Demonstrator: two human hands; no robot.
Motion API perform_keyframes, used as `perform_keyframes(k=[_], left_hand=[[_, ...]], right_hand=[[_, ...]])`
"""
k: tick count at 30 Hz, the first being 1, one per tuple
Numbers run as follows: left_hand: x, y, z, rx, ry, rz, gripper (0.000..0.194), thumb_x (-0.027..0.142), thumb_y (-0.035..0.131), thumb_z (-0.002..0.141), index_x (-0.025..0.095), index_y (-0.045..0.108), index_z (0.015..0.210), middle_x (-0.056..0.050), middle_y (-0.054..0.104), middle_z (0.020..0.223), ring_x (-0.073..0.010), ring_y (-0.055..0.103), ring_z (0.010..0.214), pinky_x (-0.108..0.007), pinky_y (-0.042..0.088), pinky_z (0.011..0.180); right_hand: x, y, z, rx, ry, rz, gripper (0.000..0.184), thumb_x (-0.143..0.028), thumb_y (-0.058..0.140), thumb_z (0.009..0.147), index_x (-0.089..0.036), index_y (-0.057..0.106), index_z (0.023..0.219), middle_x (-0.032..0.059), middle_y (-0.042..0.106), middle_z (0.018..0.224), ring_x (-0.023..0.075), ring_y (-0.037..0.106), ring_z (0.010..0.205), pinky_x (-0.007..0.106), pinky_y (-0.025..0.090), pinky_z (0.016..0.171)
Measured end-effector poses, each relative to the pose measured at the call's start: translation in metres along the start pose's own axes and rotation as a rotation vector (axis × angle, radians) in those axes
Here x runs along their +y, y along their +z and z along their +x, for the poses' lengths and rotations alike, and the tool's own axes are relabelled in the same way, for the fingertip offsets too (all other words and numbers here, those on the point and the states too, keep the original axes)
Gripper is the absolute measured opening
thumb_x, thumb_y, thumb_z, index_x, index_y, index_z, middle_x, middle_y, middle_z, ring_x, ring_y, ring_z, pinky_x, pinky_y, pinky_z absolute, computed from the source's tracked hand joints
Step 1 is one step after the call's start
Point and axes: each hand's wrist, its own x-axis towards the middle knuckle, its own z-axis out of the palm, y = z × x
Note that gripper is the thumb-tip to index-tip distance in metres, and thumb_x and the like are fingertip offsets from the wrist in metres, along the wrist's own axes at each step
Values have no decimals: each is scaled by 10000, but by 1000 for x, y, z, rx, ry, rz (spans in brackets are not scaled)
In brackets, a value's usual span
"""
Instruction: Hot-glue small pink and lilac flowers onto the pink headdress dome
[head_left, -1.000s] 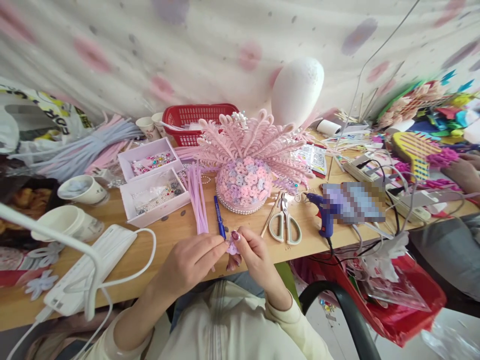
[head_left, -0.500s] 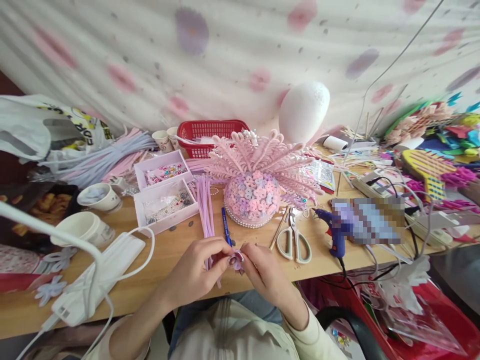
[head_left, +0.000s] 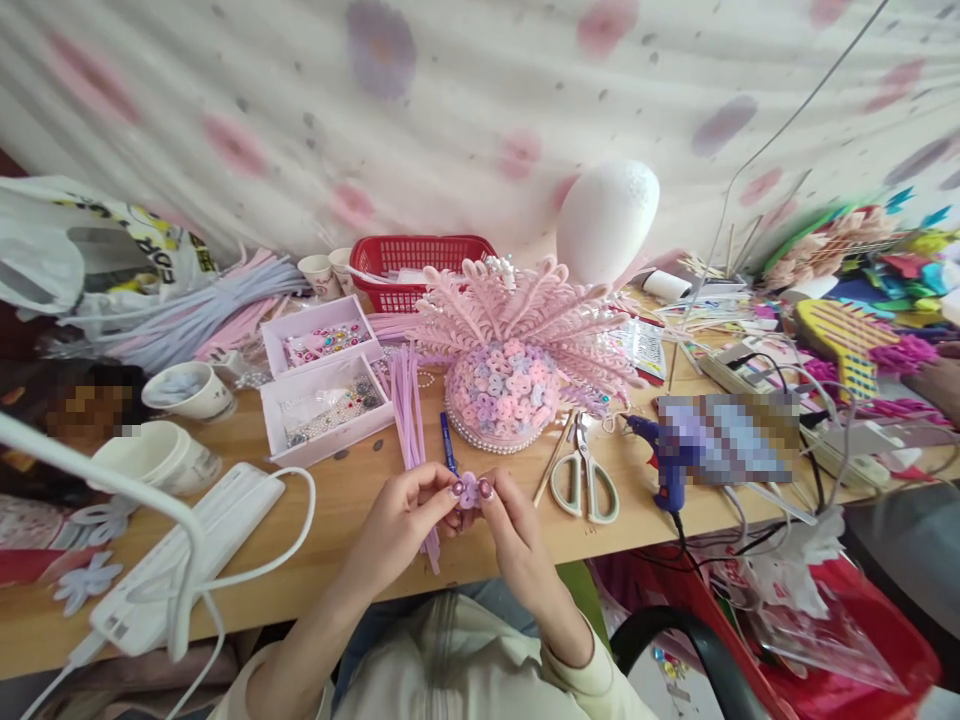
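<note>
My left hand (head_left: pixel 401 525) and my right hand (head_left: pixel 510 525) meet over the near table edge, both pinching a small lilac pipe-cleaner coil (head_left: pixel 469 490) between thumbs and fingertips. Just behind them lie a bundle of lilac pipe cleaners (head_left: pixel 410 415) and a blue pen (head_left: pixel 448 443). Further back stands a domed headpiece (head_left: pixel 502 385) covered in pink and lilac coils, with pink looped fronds fanning out above it.
White-handled scissors (head_left: pixel 585 480) and a blue glue gun (head_left: pixel 664 455) lie to the right. Two white trays of beads (head_left: pixel 330 385), paper cups (head_left: pixel 187 390), a white power strip (head_left: pixel 187 555) and a red basket (head_left: pixel 416 262) sit left and behind. Another person's hand (head_left: pixel 934 385) is at far right.
Both hands have stayed together on the coil, turning it slightly so its round face shows between the fingertips. The camera view shifted a little.
</note>
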Motion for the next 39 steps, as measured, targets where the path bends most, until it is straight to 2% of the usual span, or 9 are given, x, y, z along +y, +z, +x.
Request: perform_keyframes(k=[7,13,21,27,31,34,37,39], left_hand=[[-12,8,1,-38,-21,-280,386,522,795,753,144,720,734,-27,687,653,-127,628,607,-231,544,632],[-13,13,1,-117,-30,-462,357,468,881,685,151,723,728,3,661,629,-103,614,618,-212,536,651],[-4,12,1,-119,-116,-474,380,424,955,561,152,698,632,11,658,581,-103,606,572,-225,513,617],[-3,11,0,-112,-127,-505,361,392,966,543,151,706,608,8,666,569,-90,603,557,-204,492,600],[-5,12,1,-100,-103,-489,385,408,961,552,141,690,617,7,668,570,-98,613,563,-212,503,603],[-7,12,4,-84,-89,-490,395,423,943,586,131,689,665,1,664,584,-105,611,565,-225,513,597],[-11,13,6,-46,-24,-465,412,474,894,656,132,676,726,-6,662,628,-115,612,588,-234,515,589],[-13,14,7,-4,26,-418,416,497,857,702,142,672,815,-5,665,670,-118,605,604,-239,513,588]], right_hand=[[-3,2,0,93,-22,183,334,-442,530,1014,-218,542,766,-36,507,674,122,457,616,249,389,585],[-2,6,0,40,-20,412,332,-467,558,995,-222,549,771,-36,527,653,119,460,567,254,377,544],[-1,4,-2,18,31,387,350,-501,580,974,-221,545,767,-43,503,631,123,467,571,265,387,559],[-12,3,-1,13,12,323,348,-473,574,984,-214,547,752,-40,527,627,108,461,549,247,369,533],[-16,5,2,37,23,284,384,-525,585,959,-217,540,734,-37,513,623,114,452,544,251,377,530],[-10,10,5,66,64,355,413,-578,596,930,-226,519,727,-44,477,609,122,440,543,261,390,536],[-3,15,7,132,100,407,424,-617,607,904,-229,532,750,-41,474,625,134,452,568,281,421,576],[-2,17,7,121,90,386,419,-601,579,929,-222,551,753,-29,485,646,139,466,598,287,425,607]])
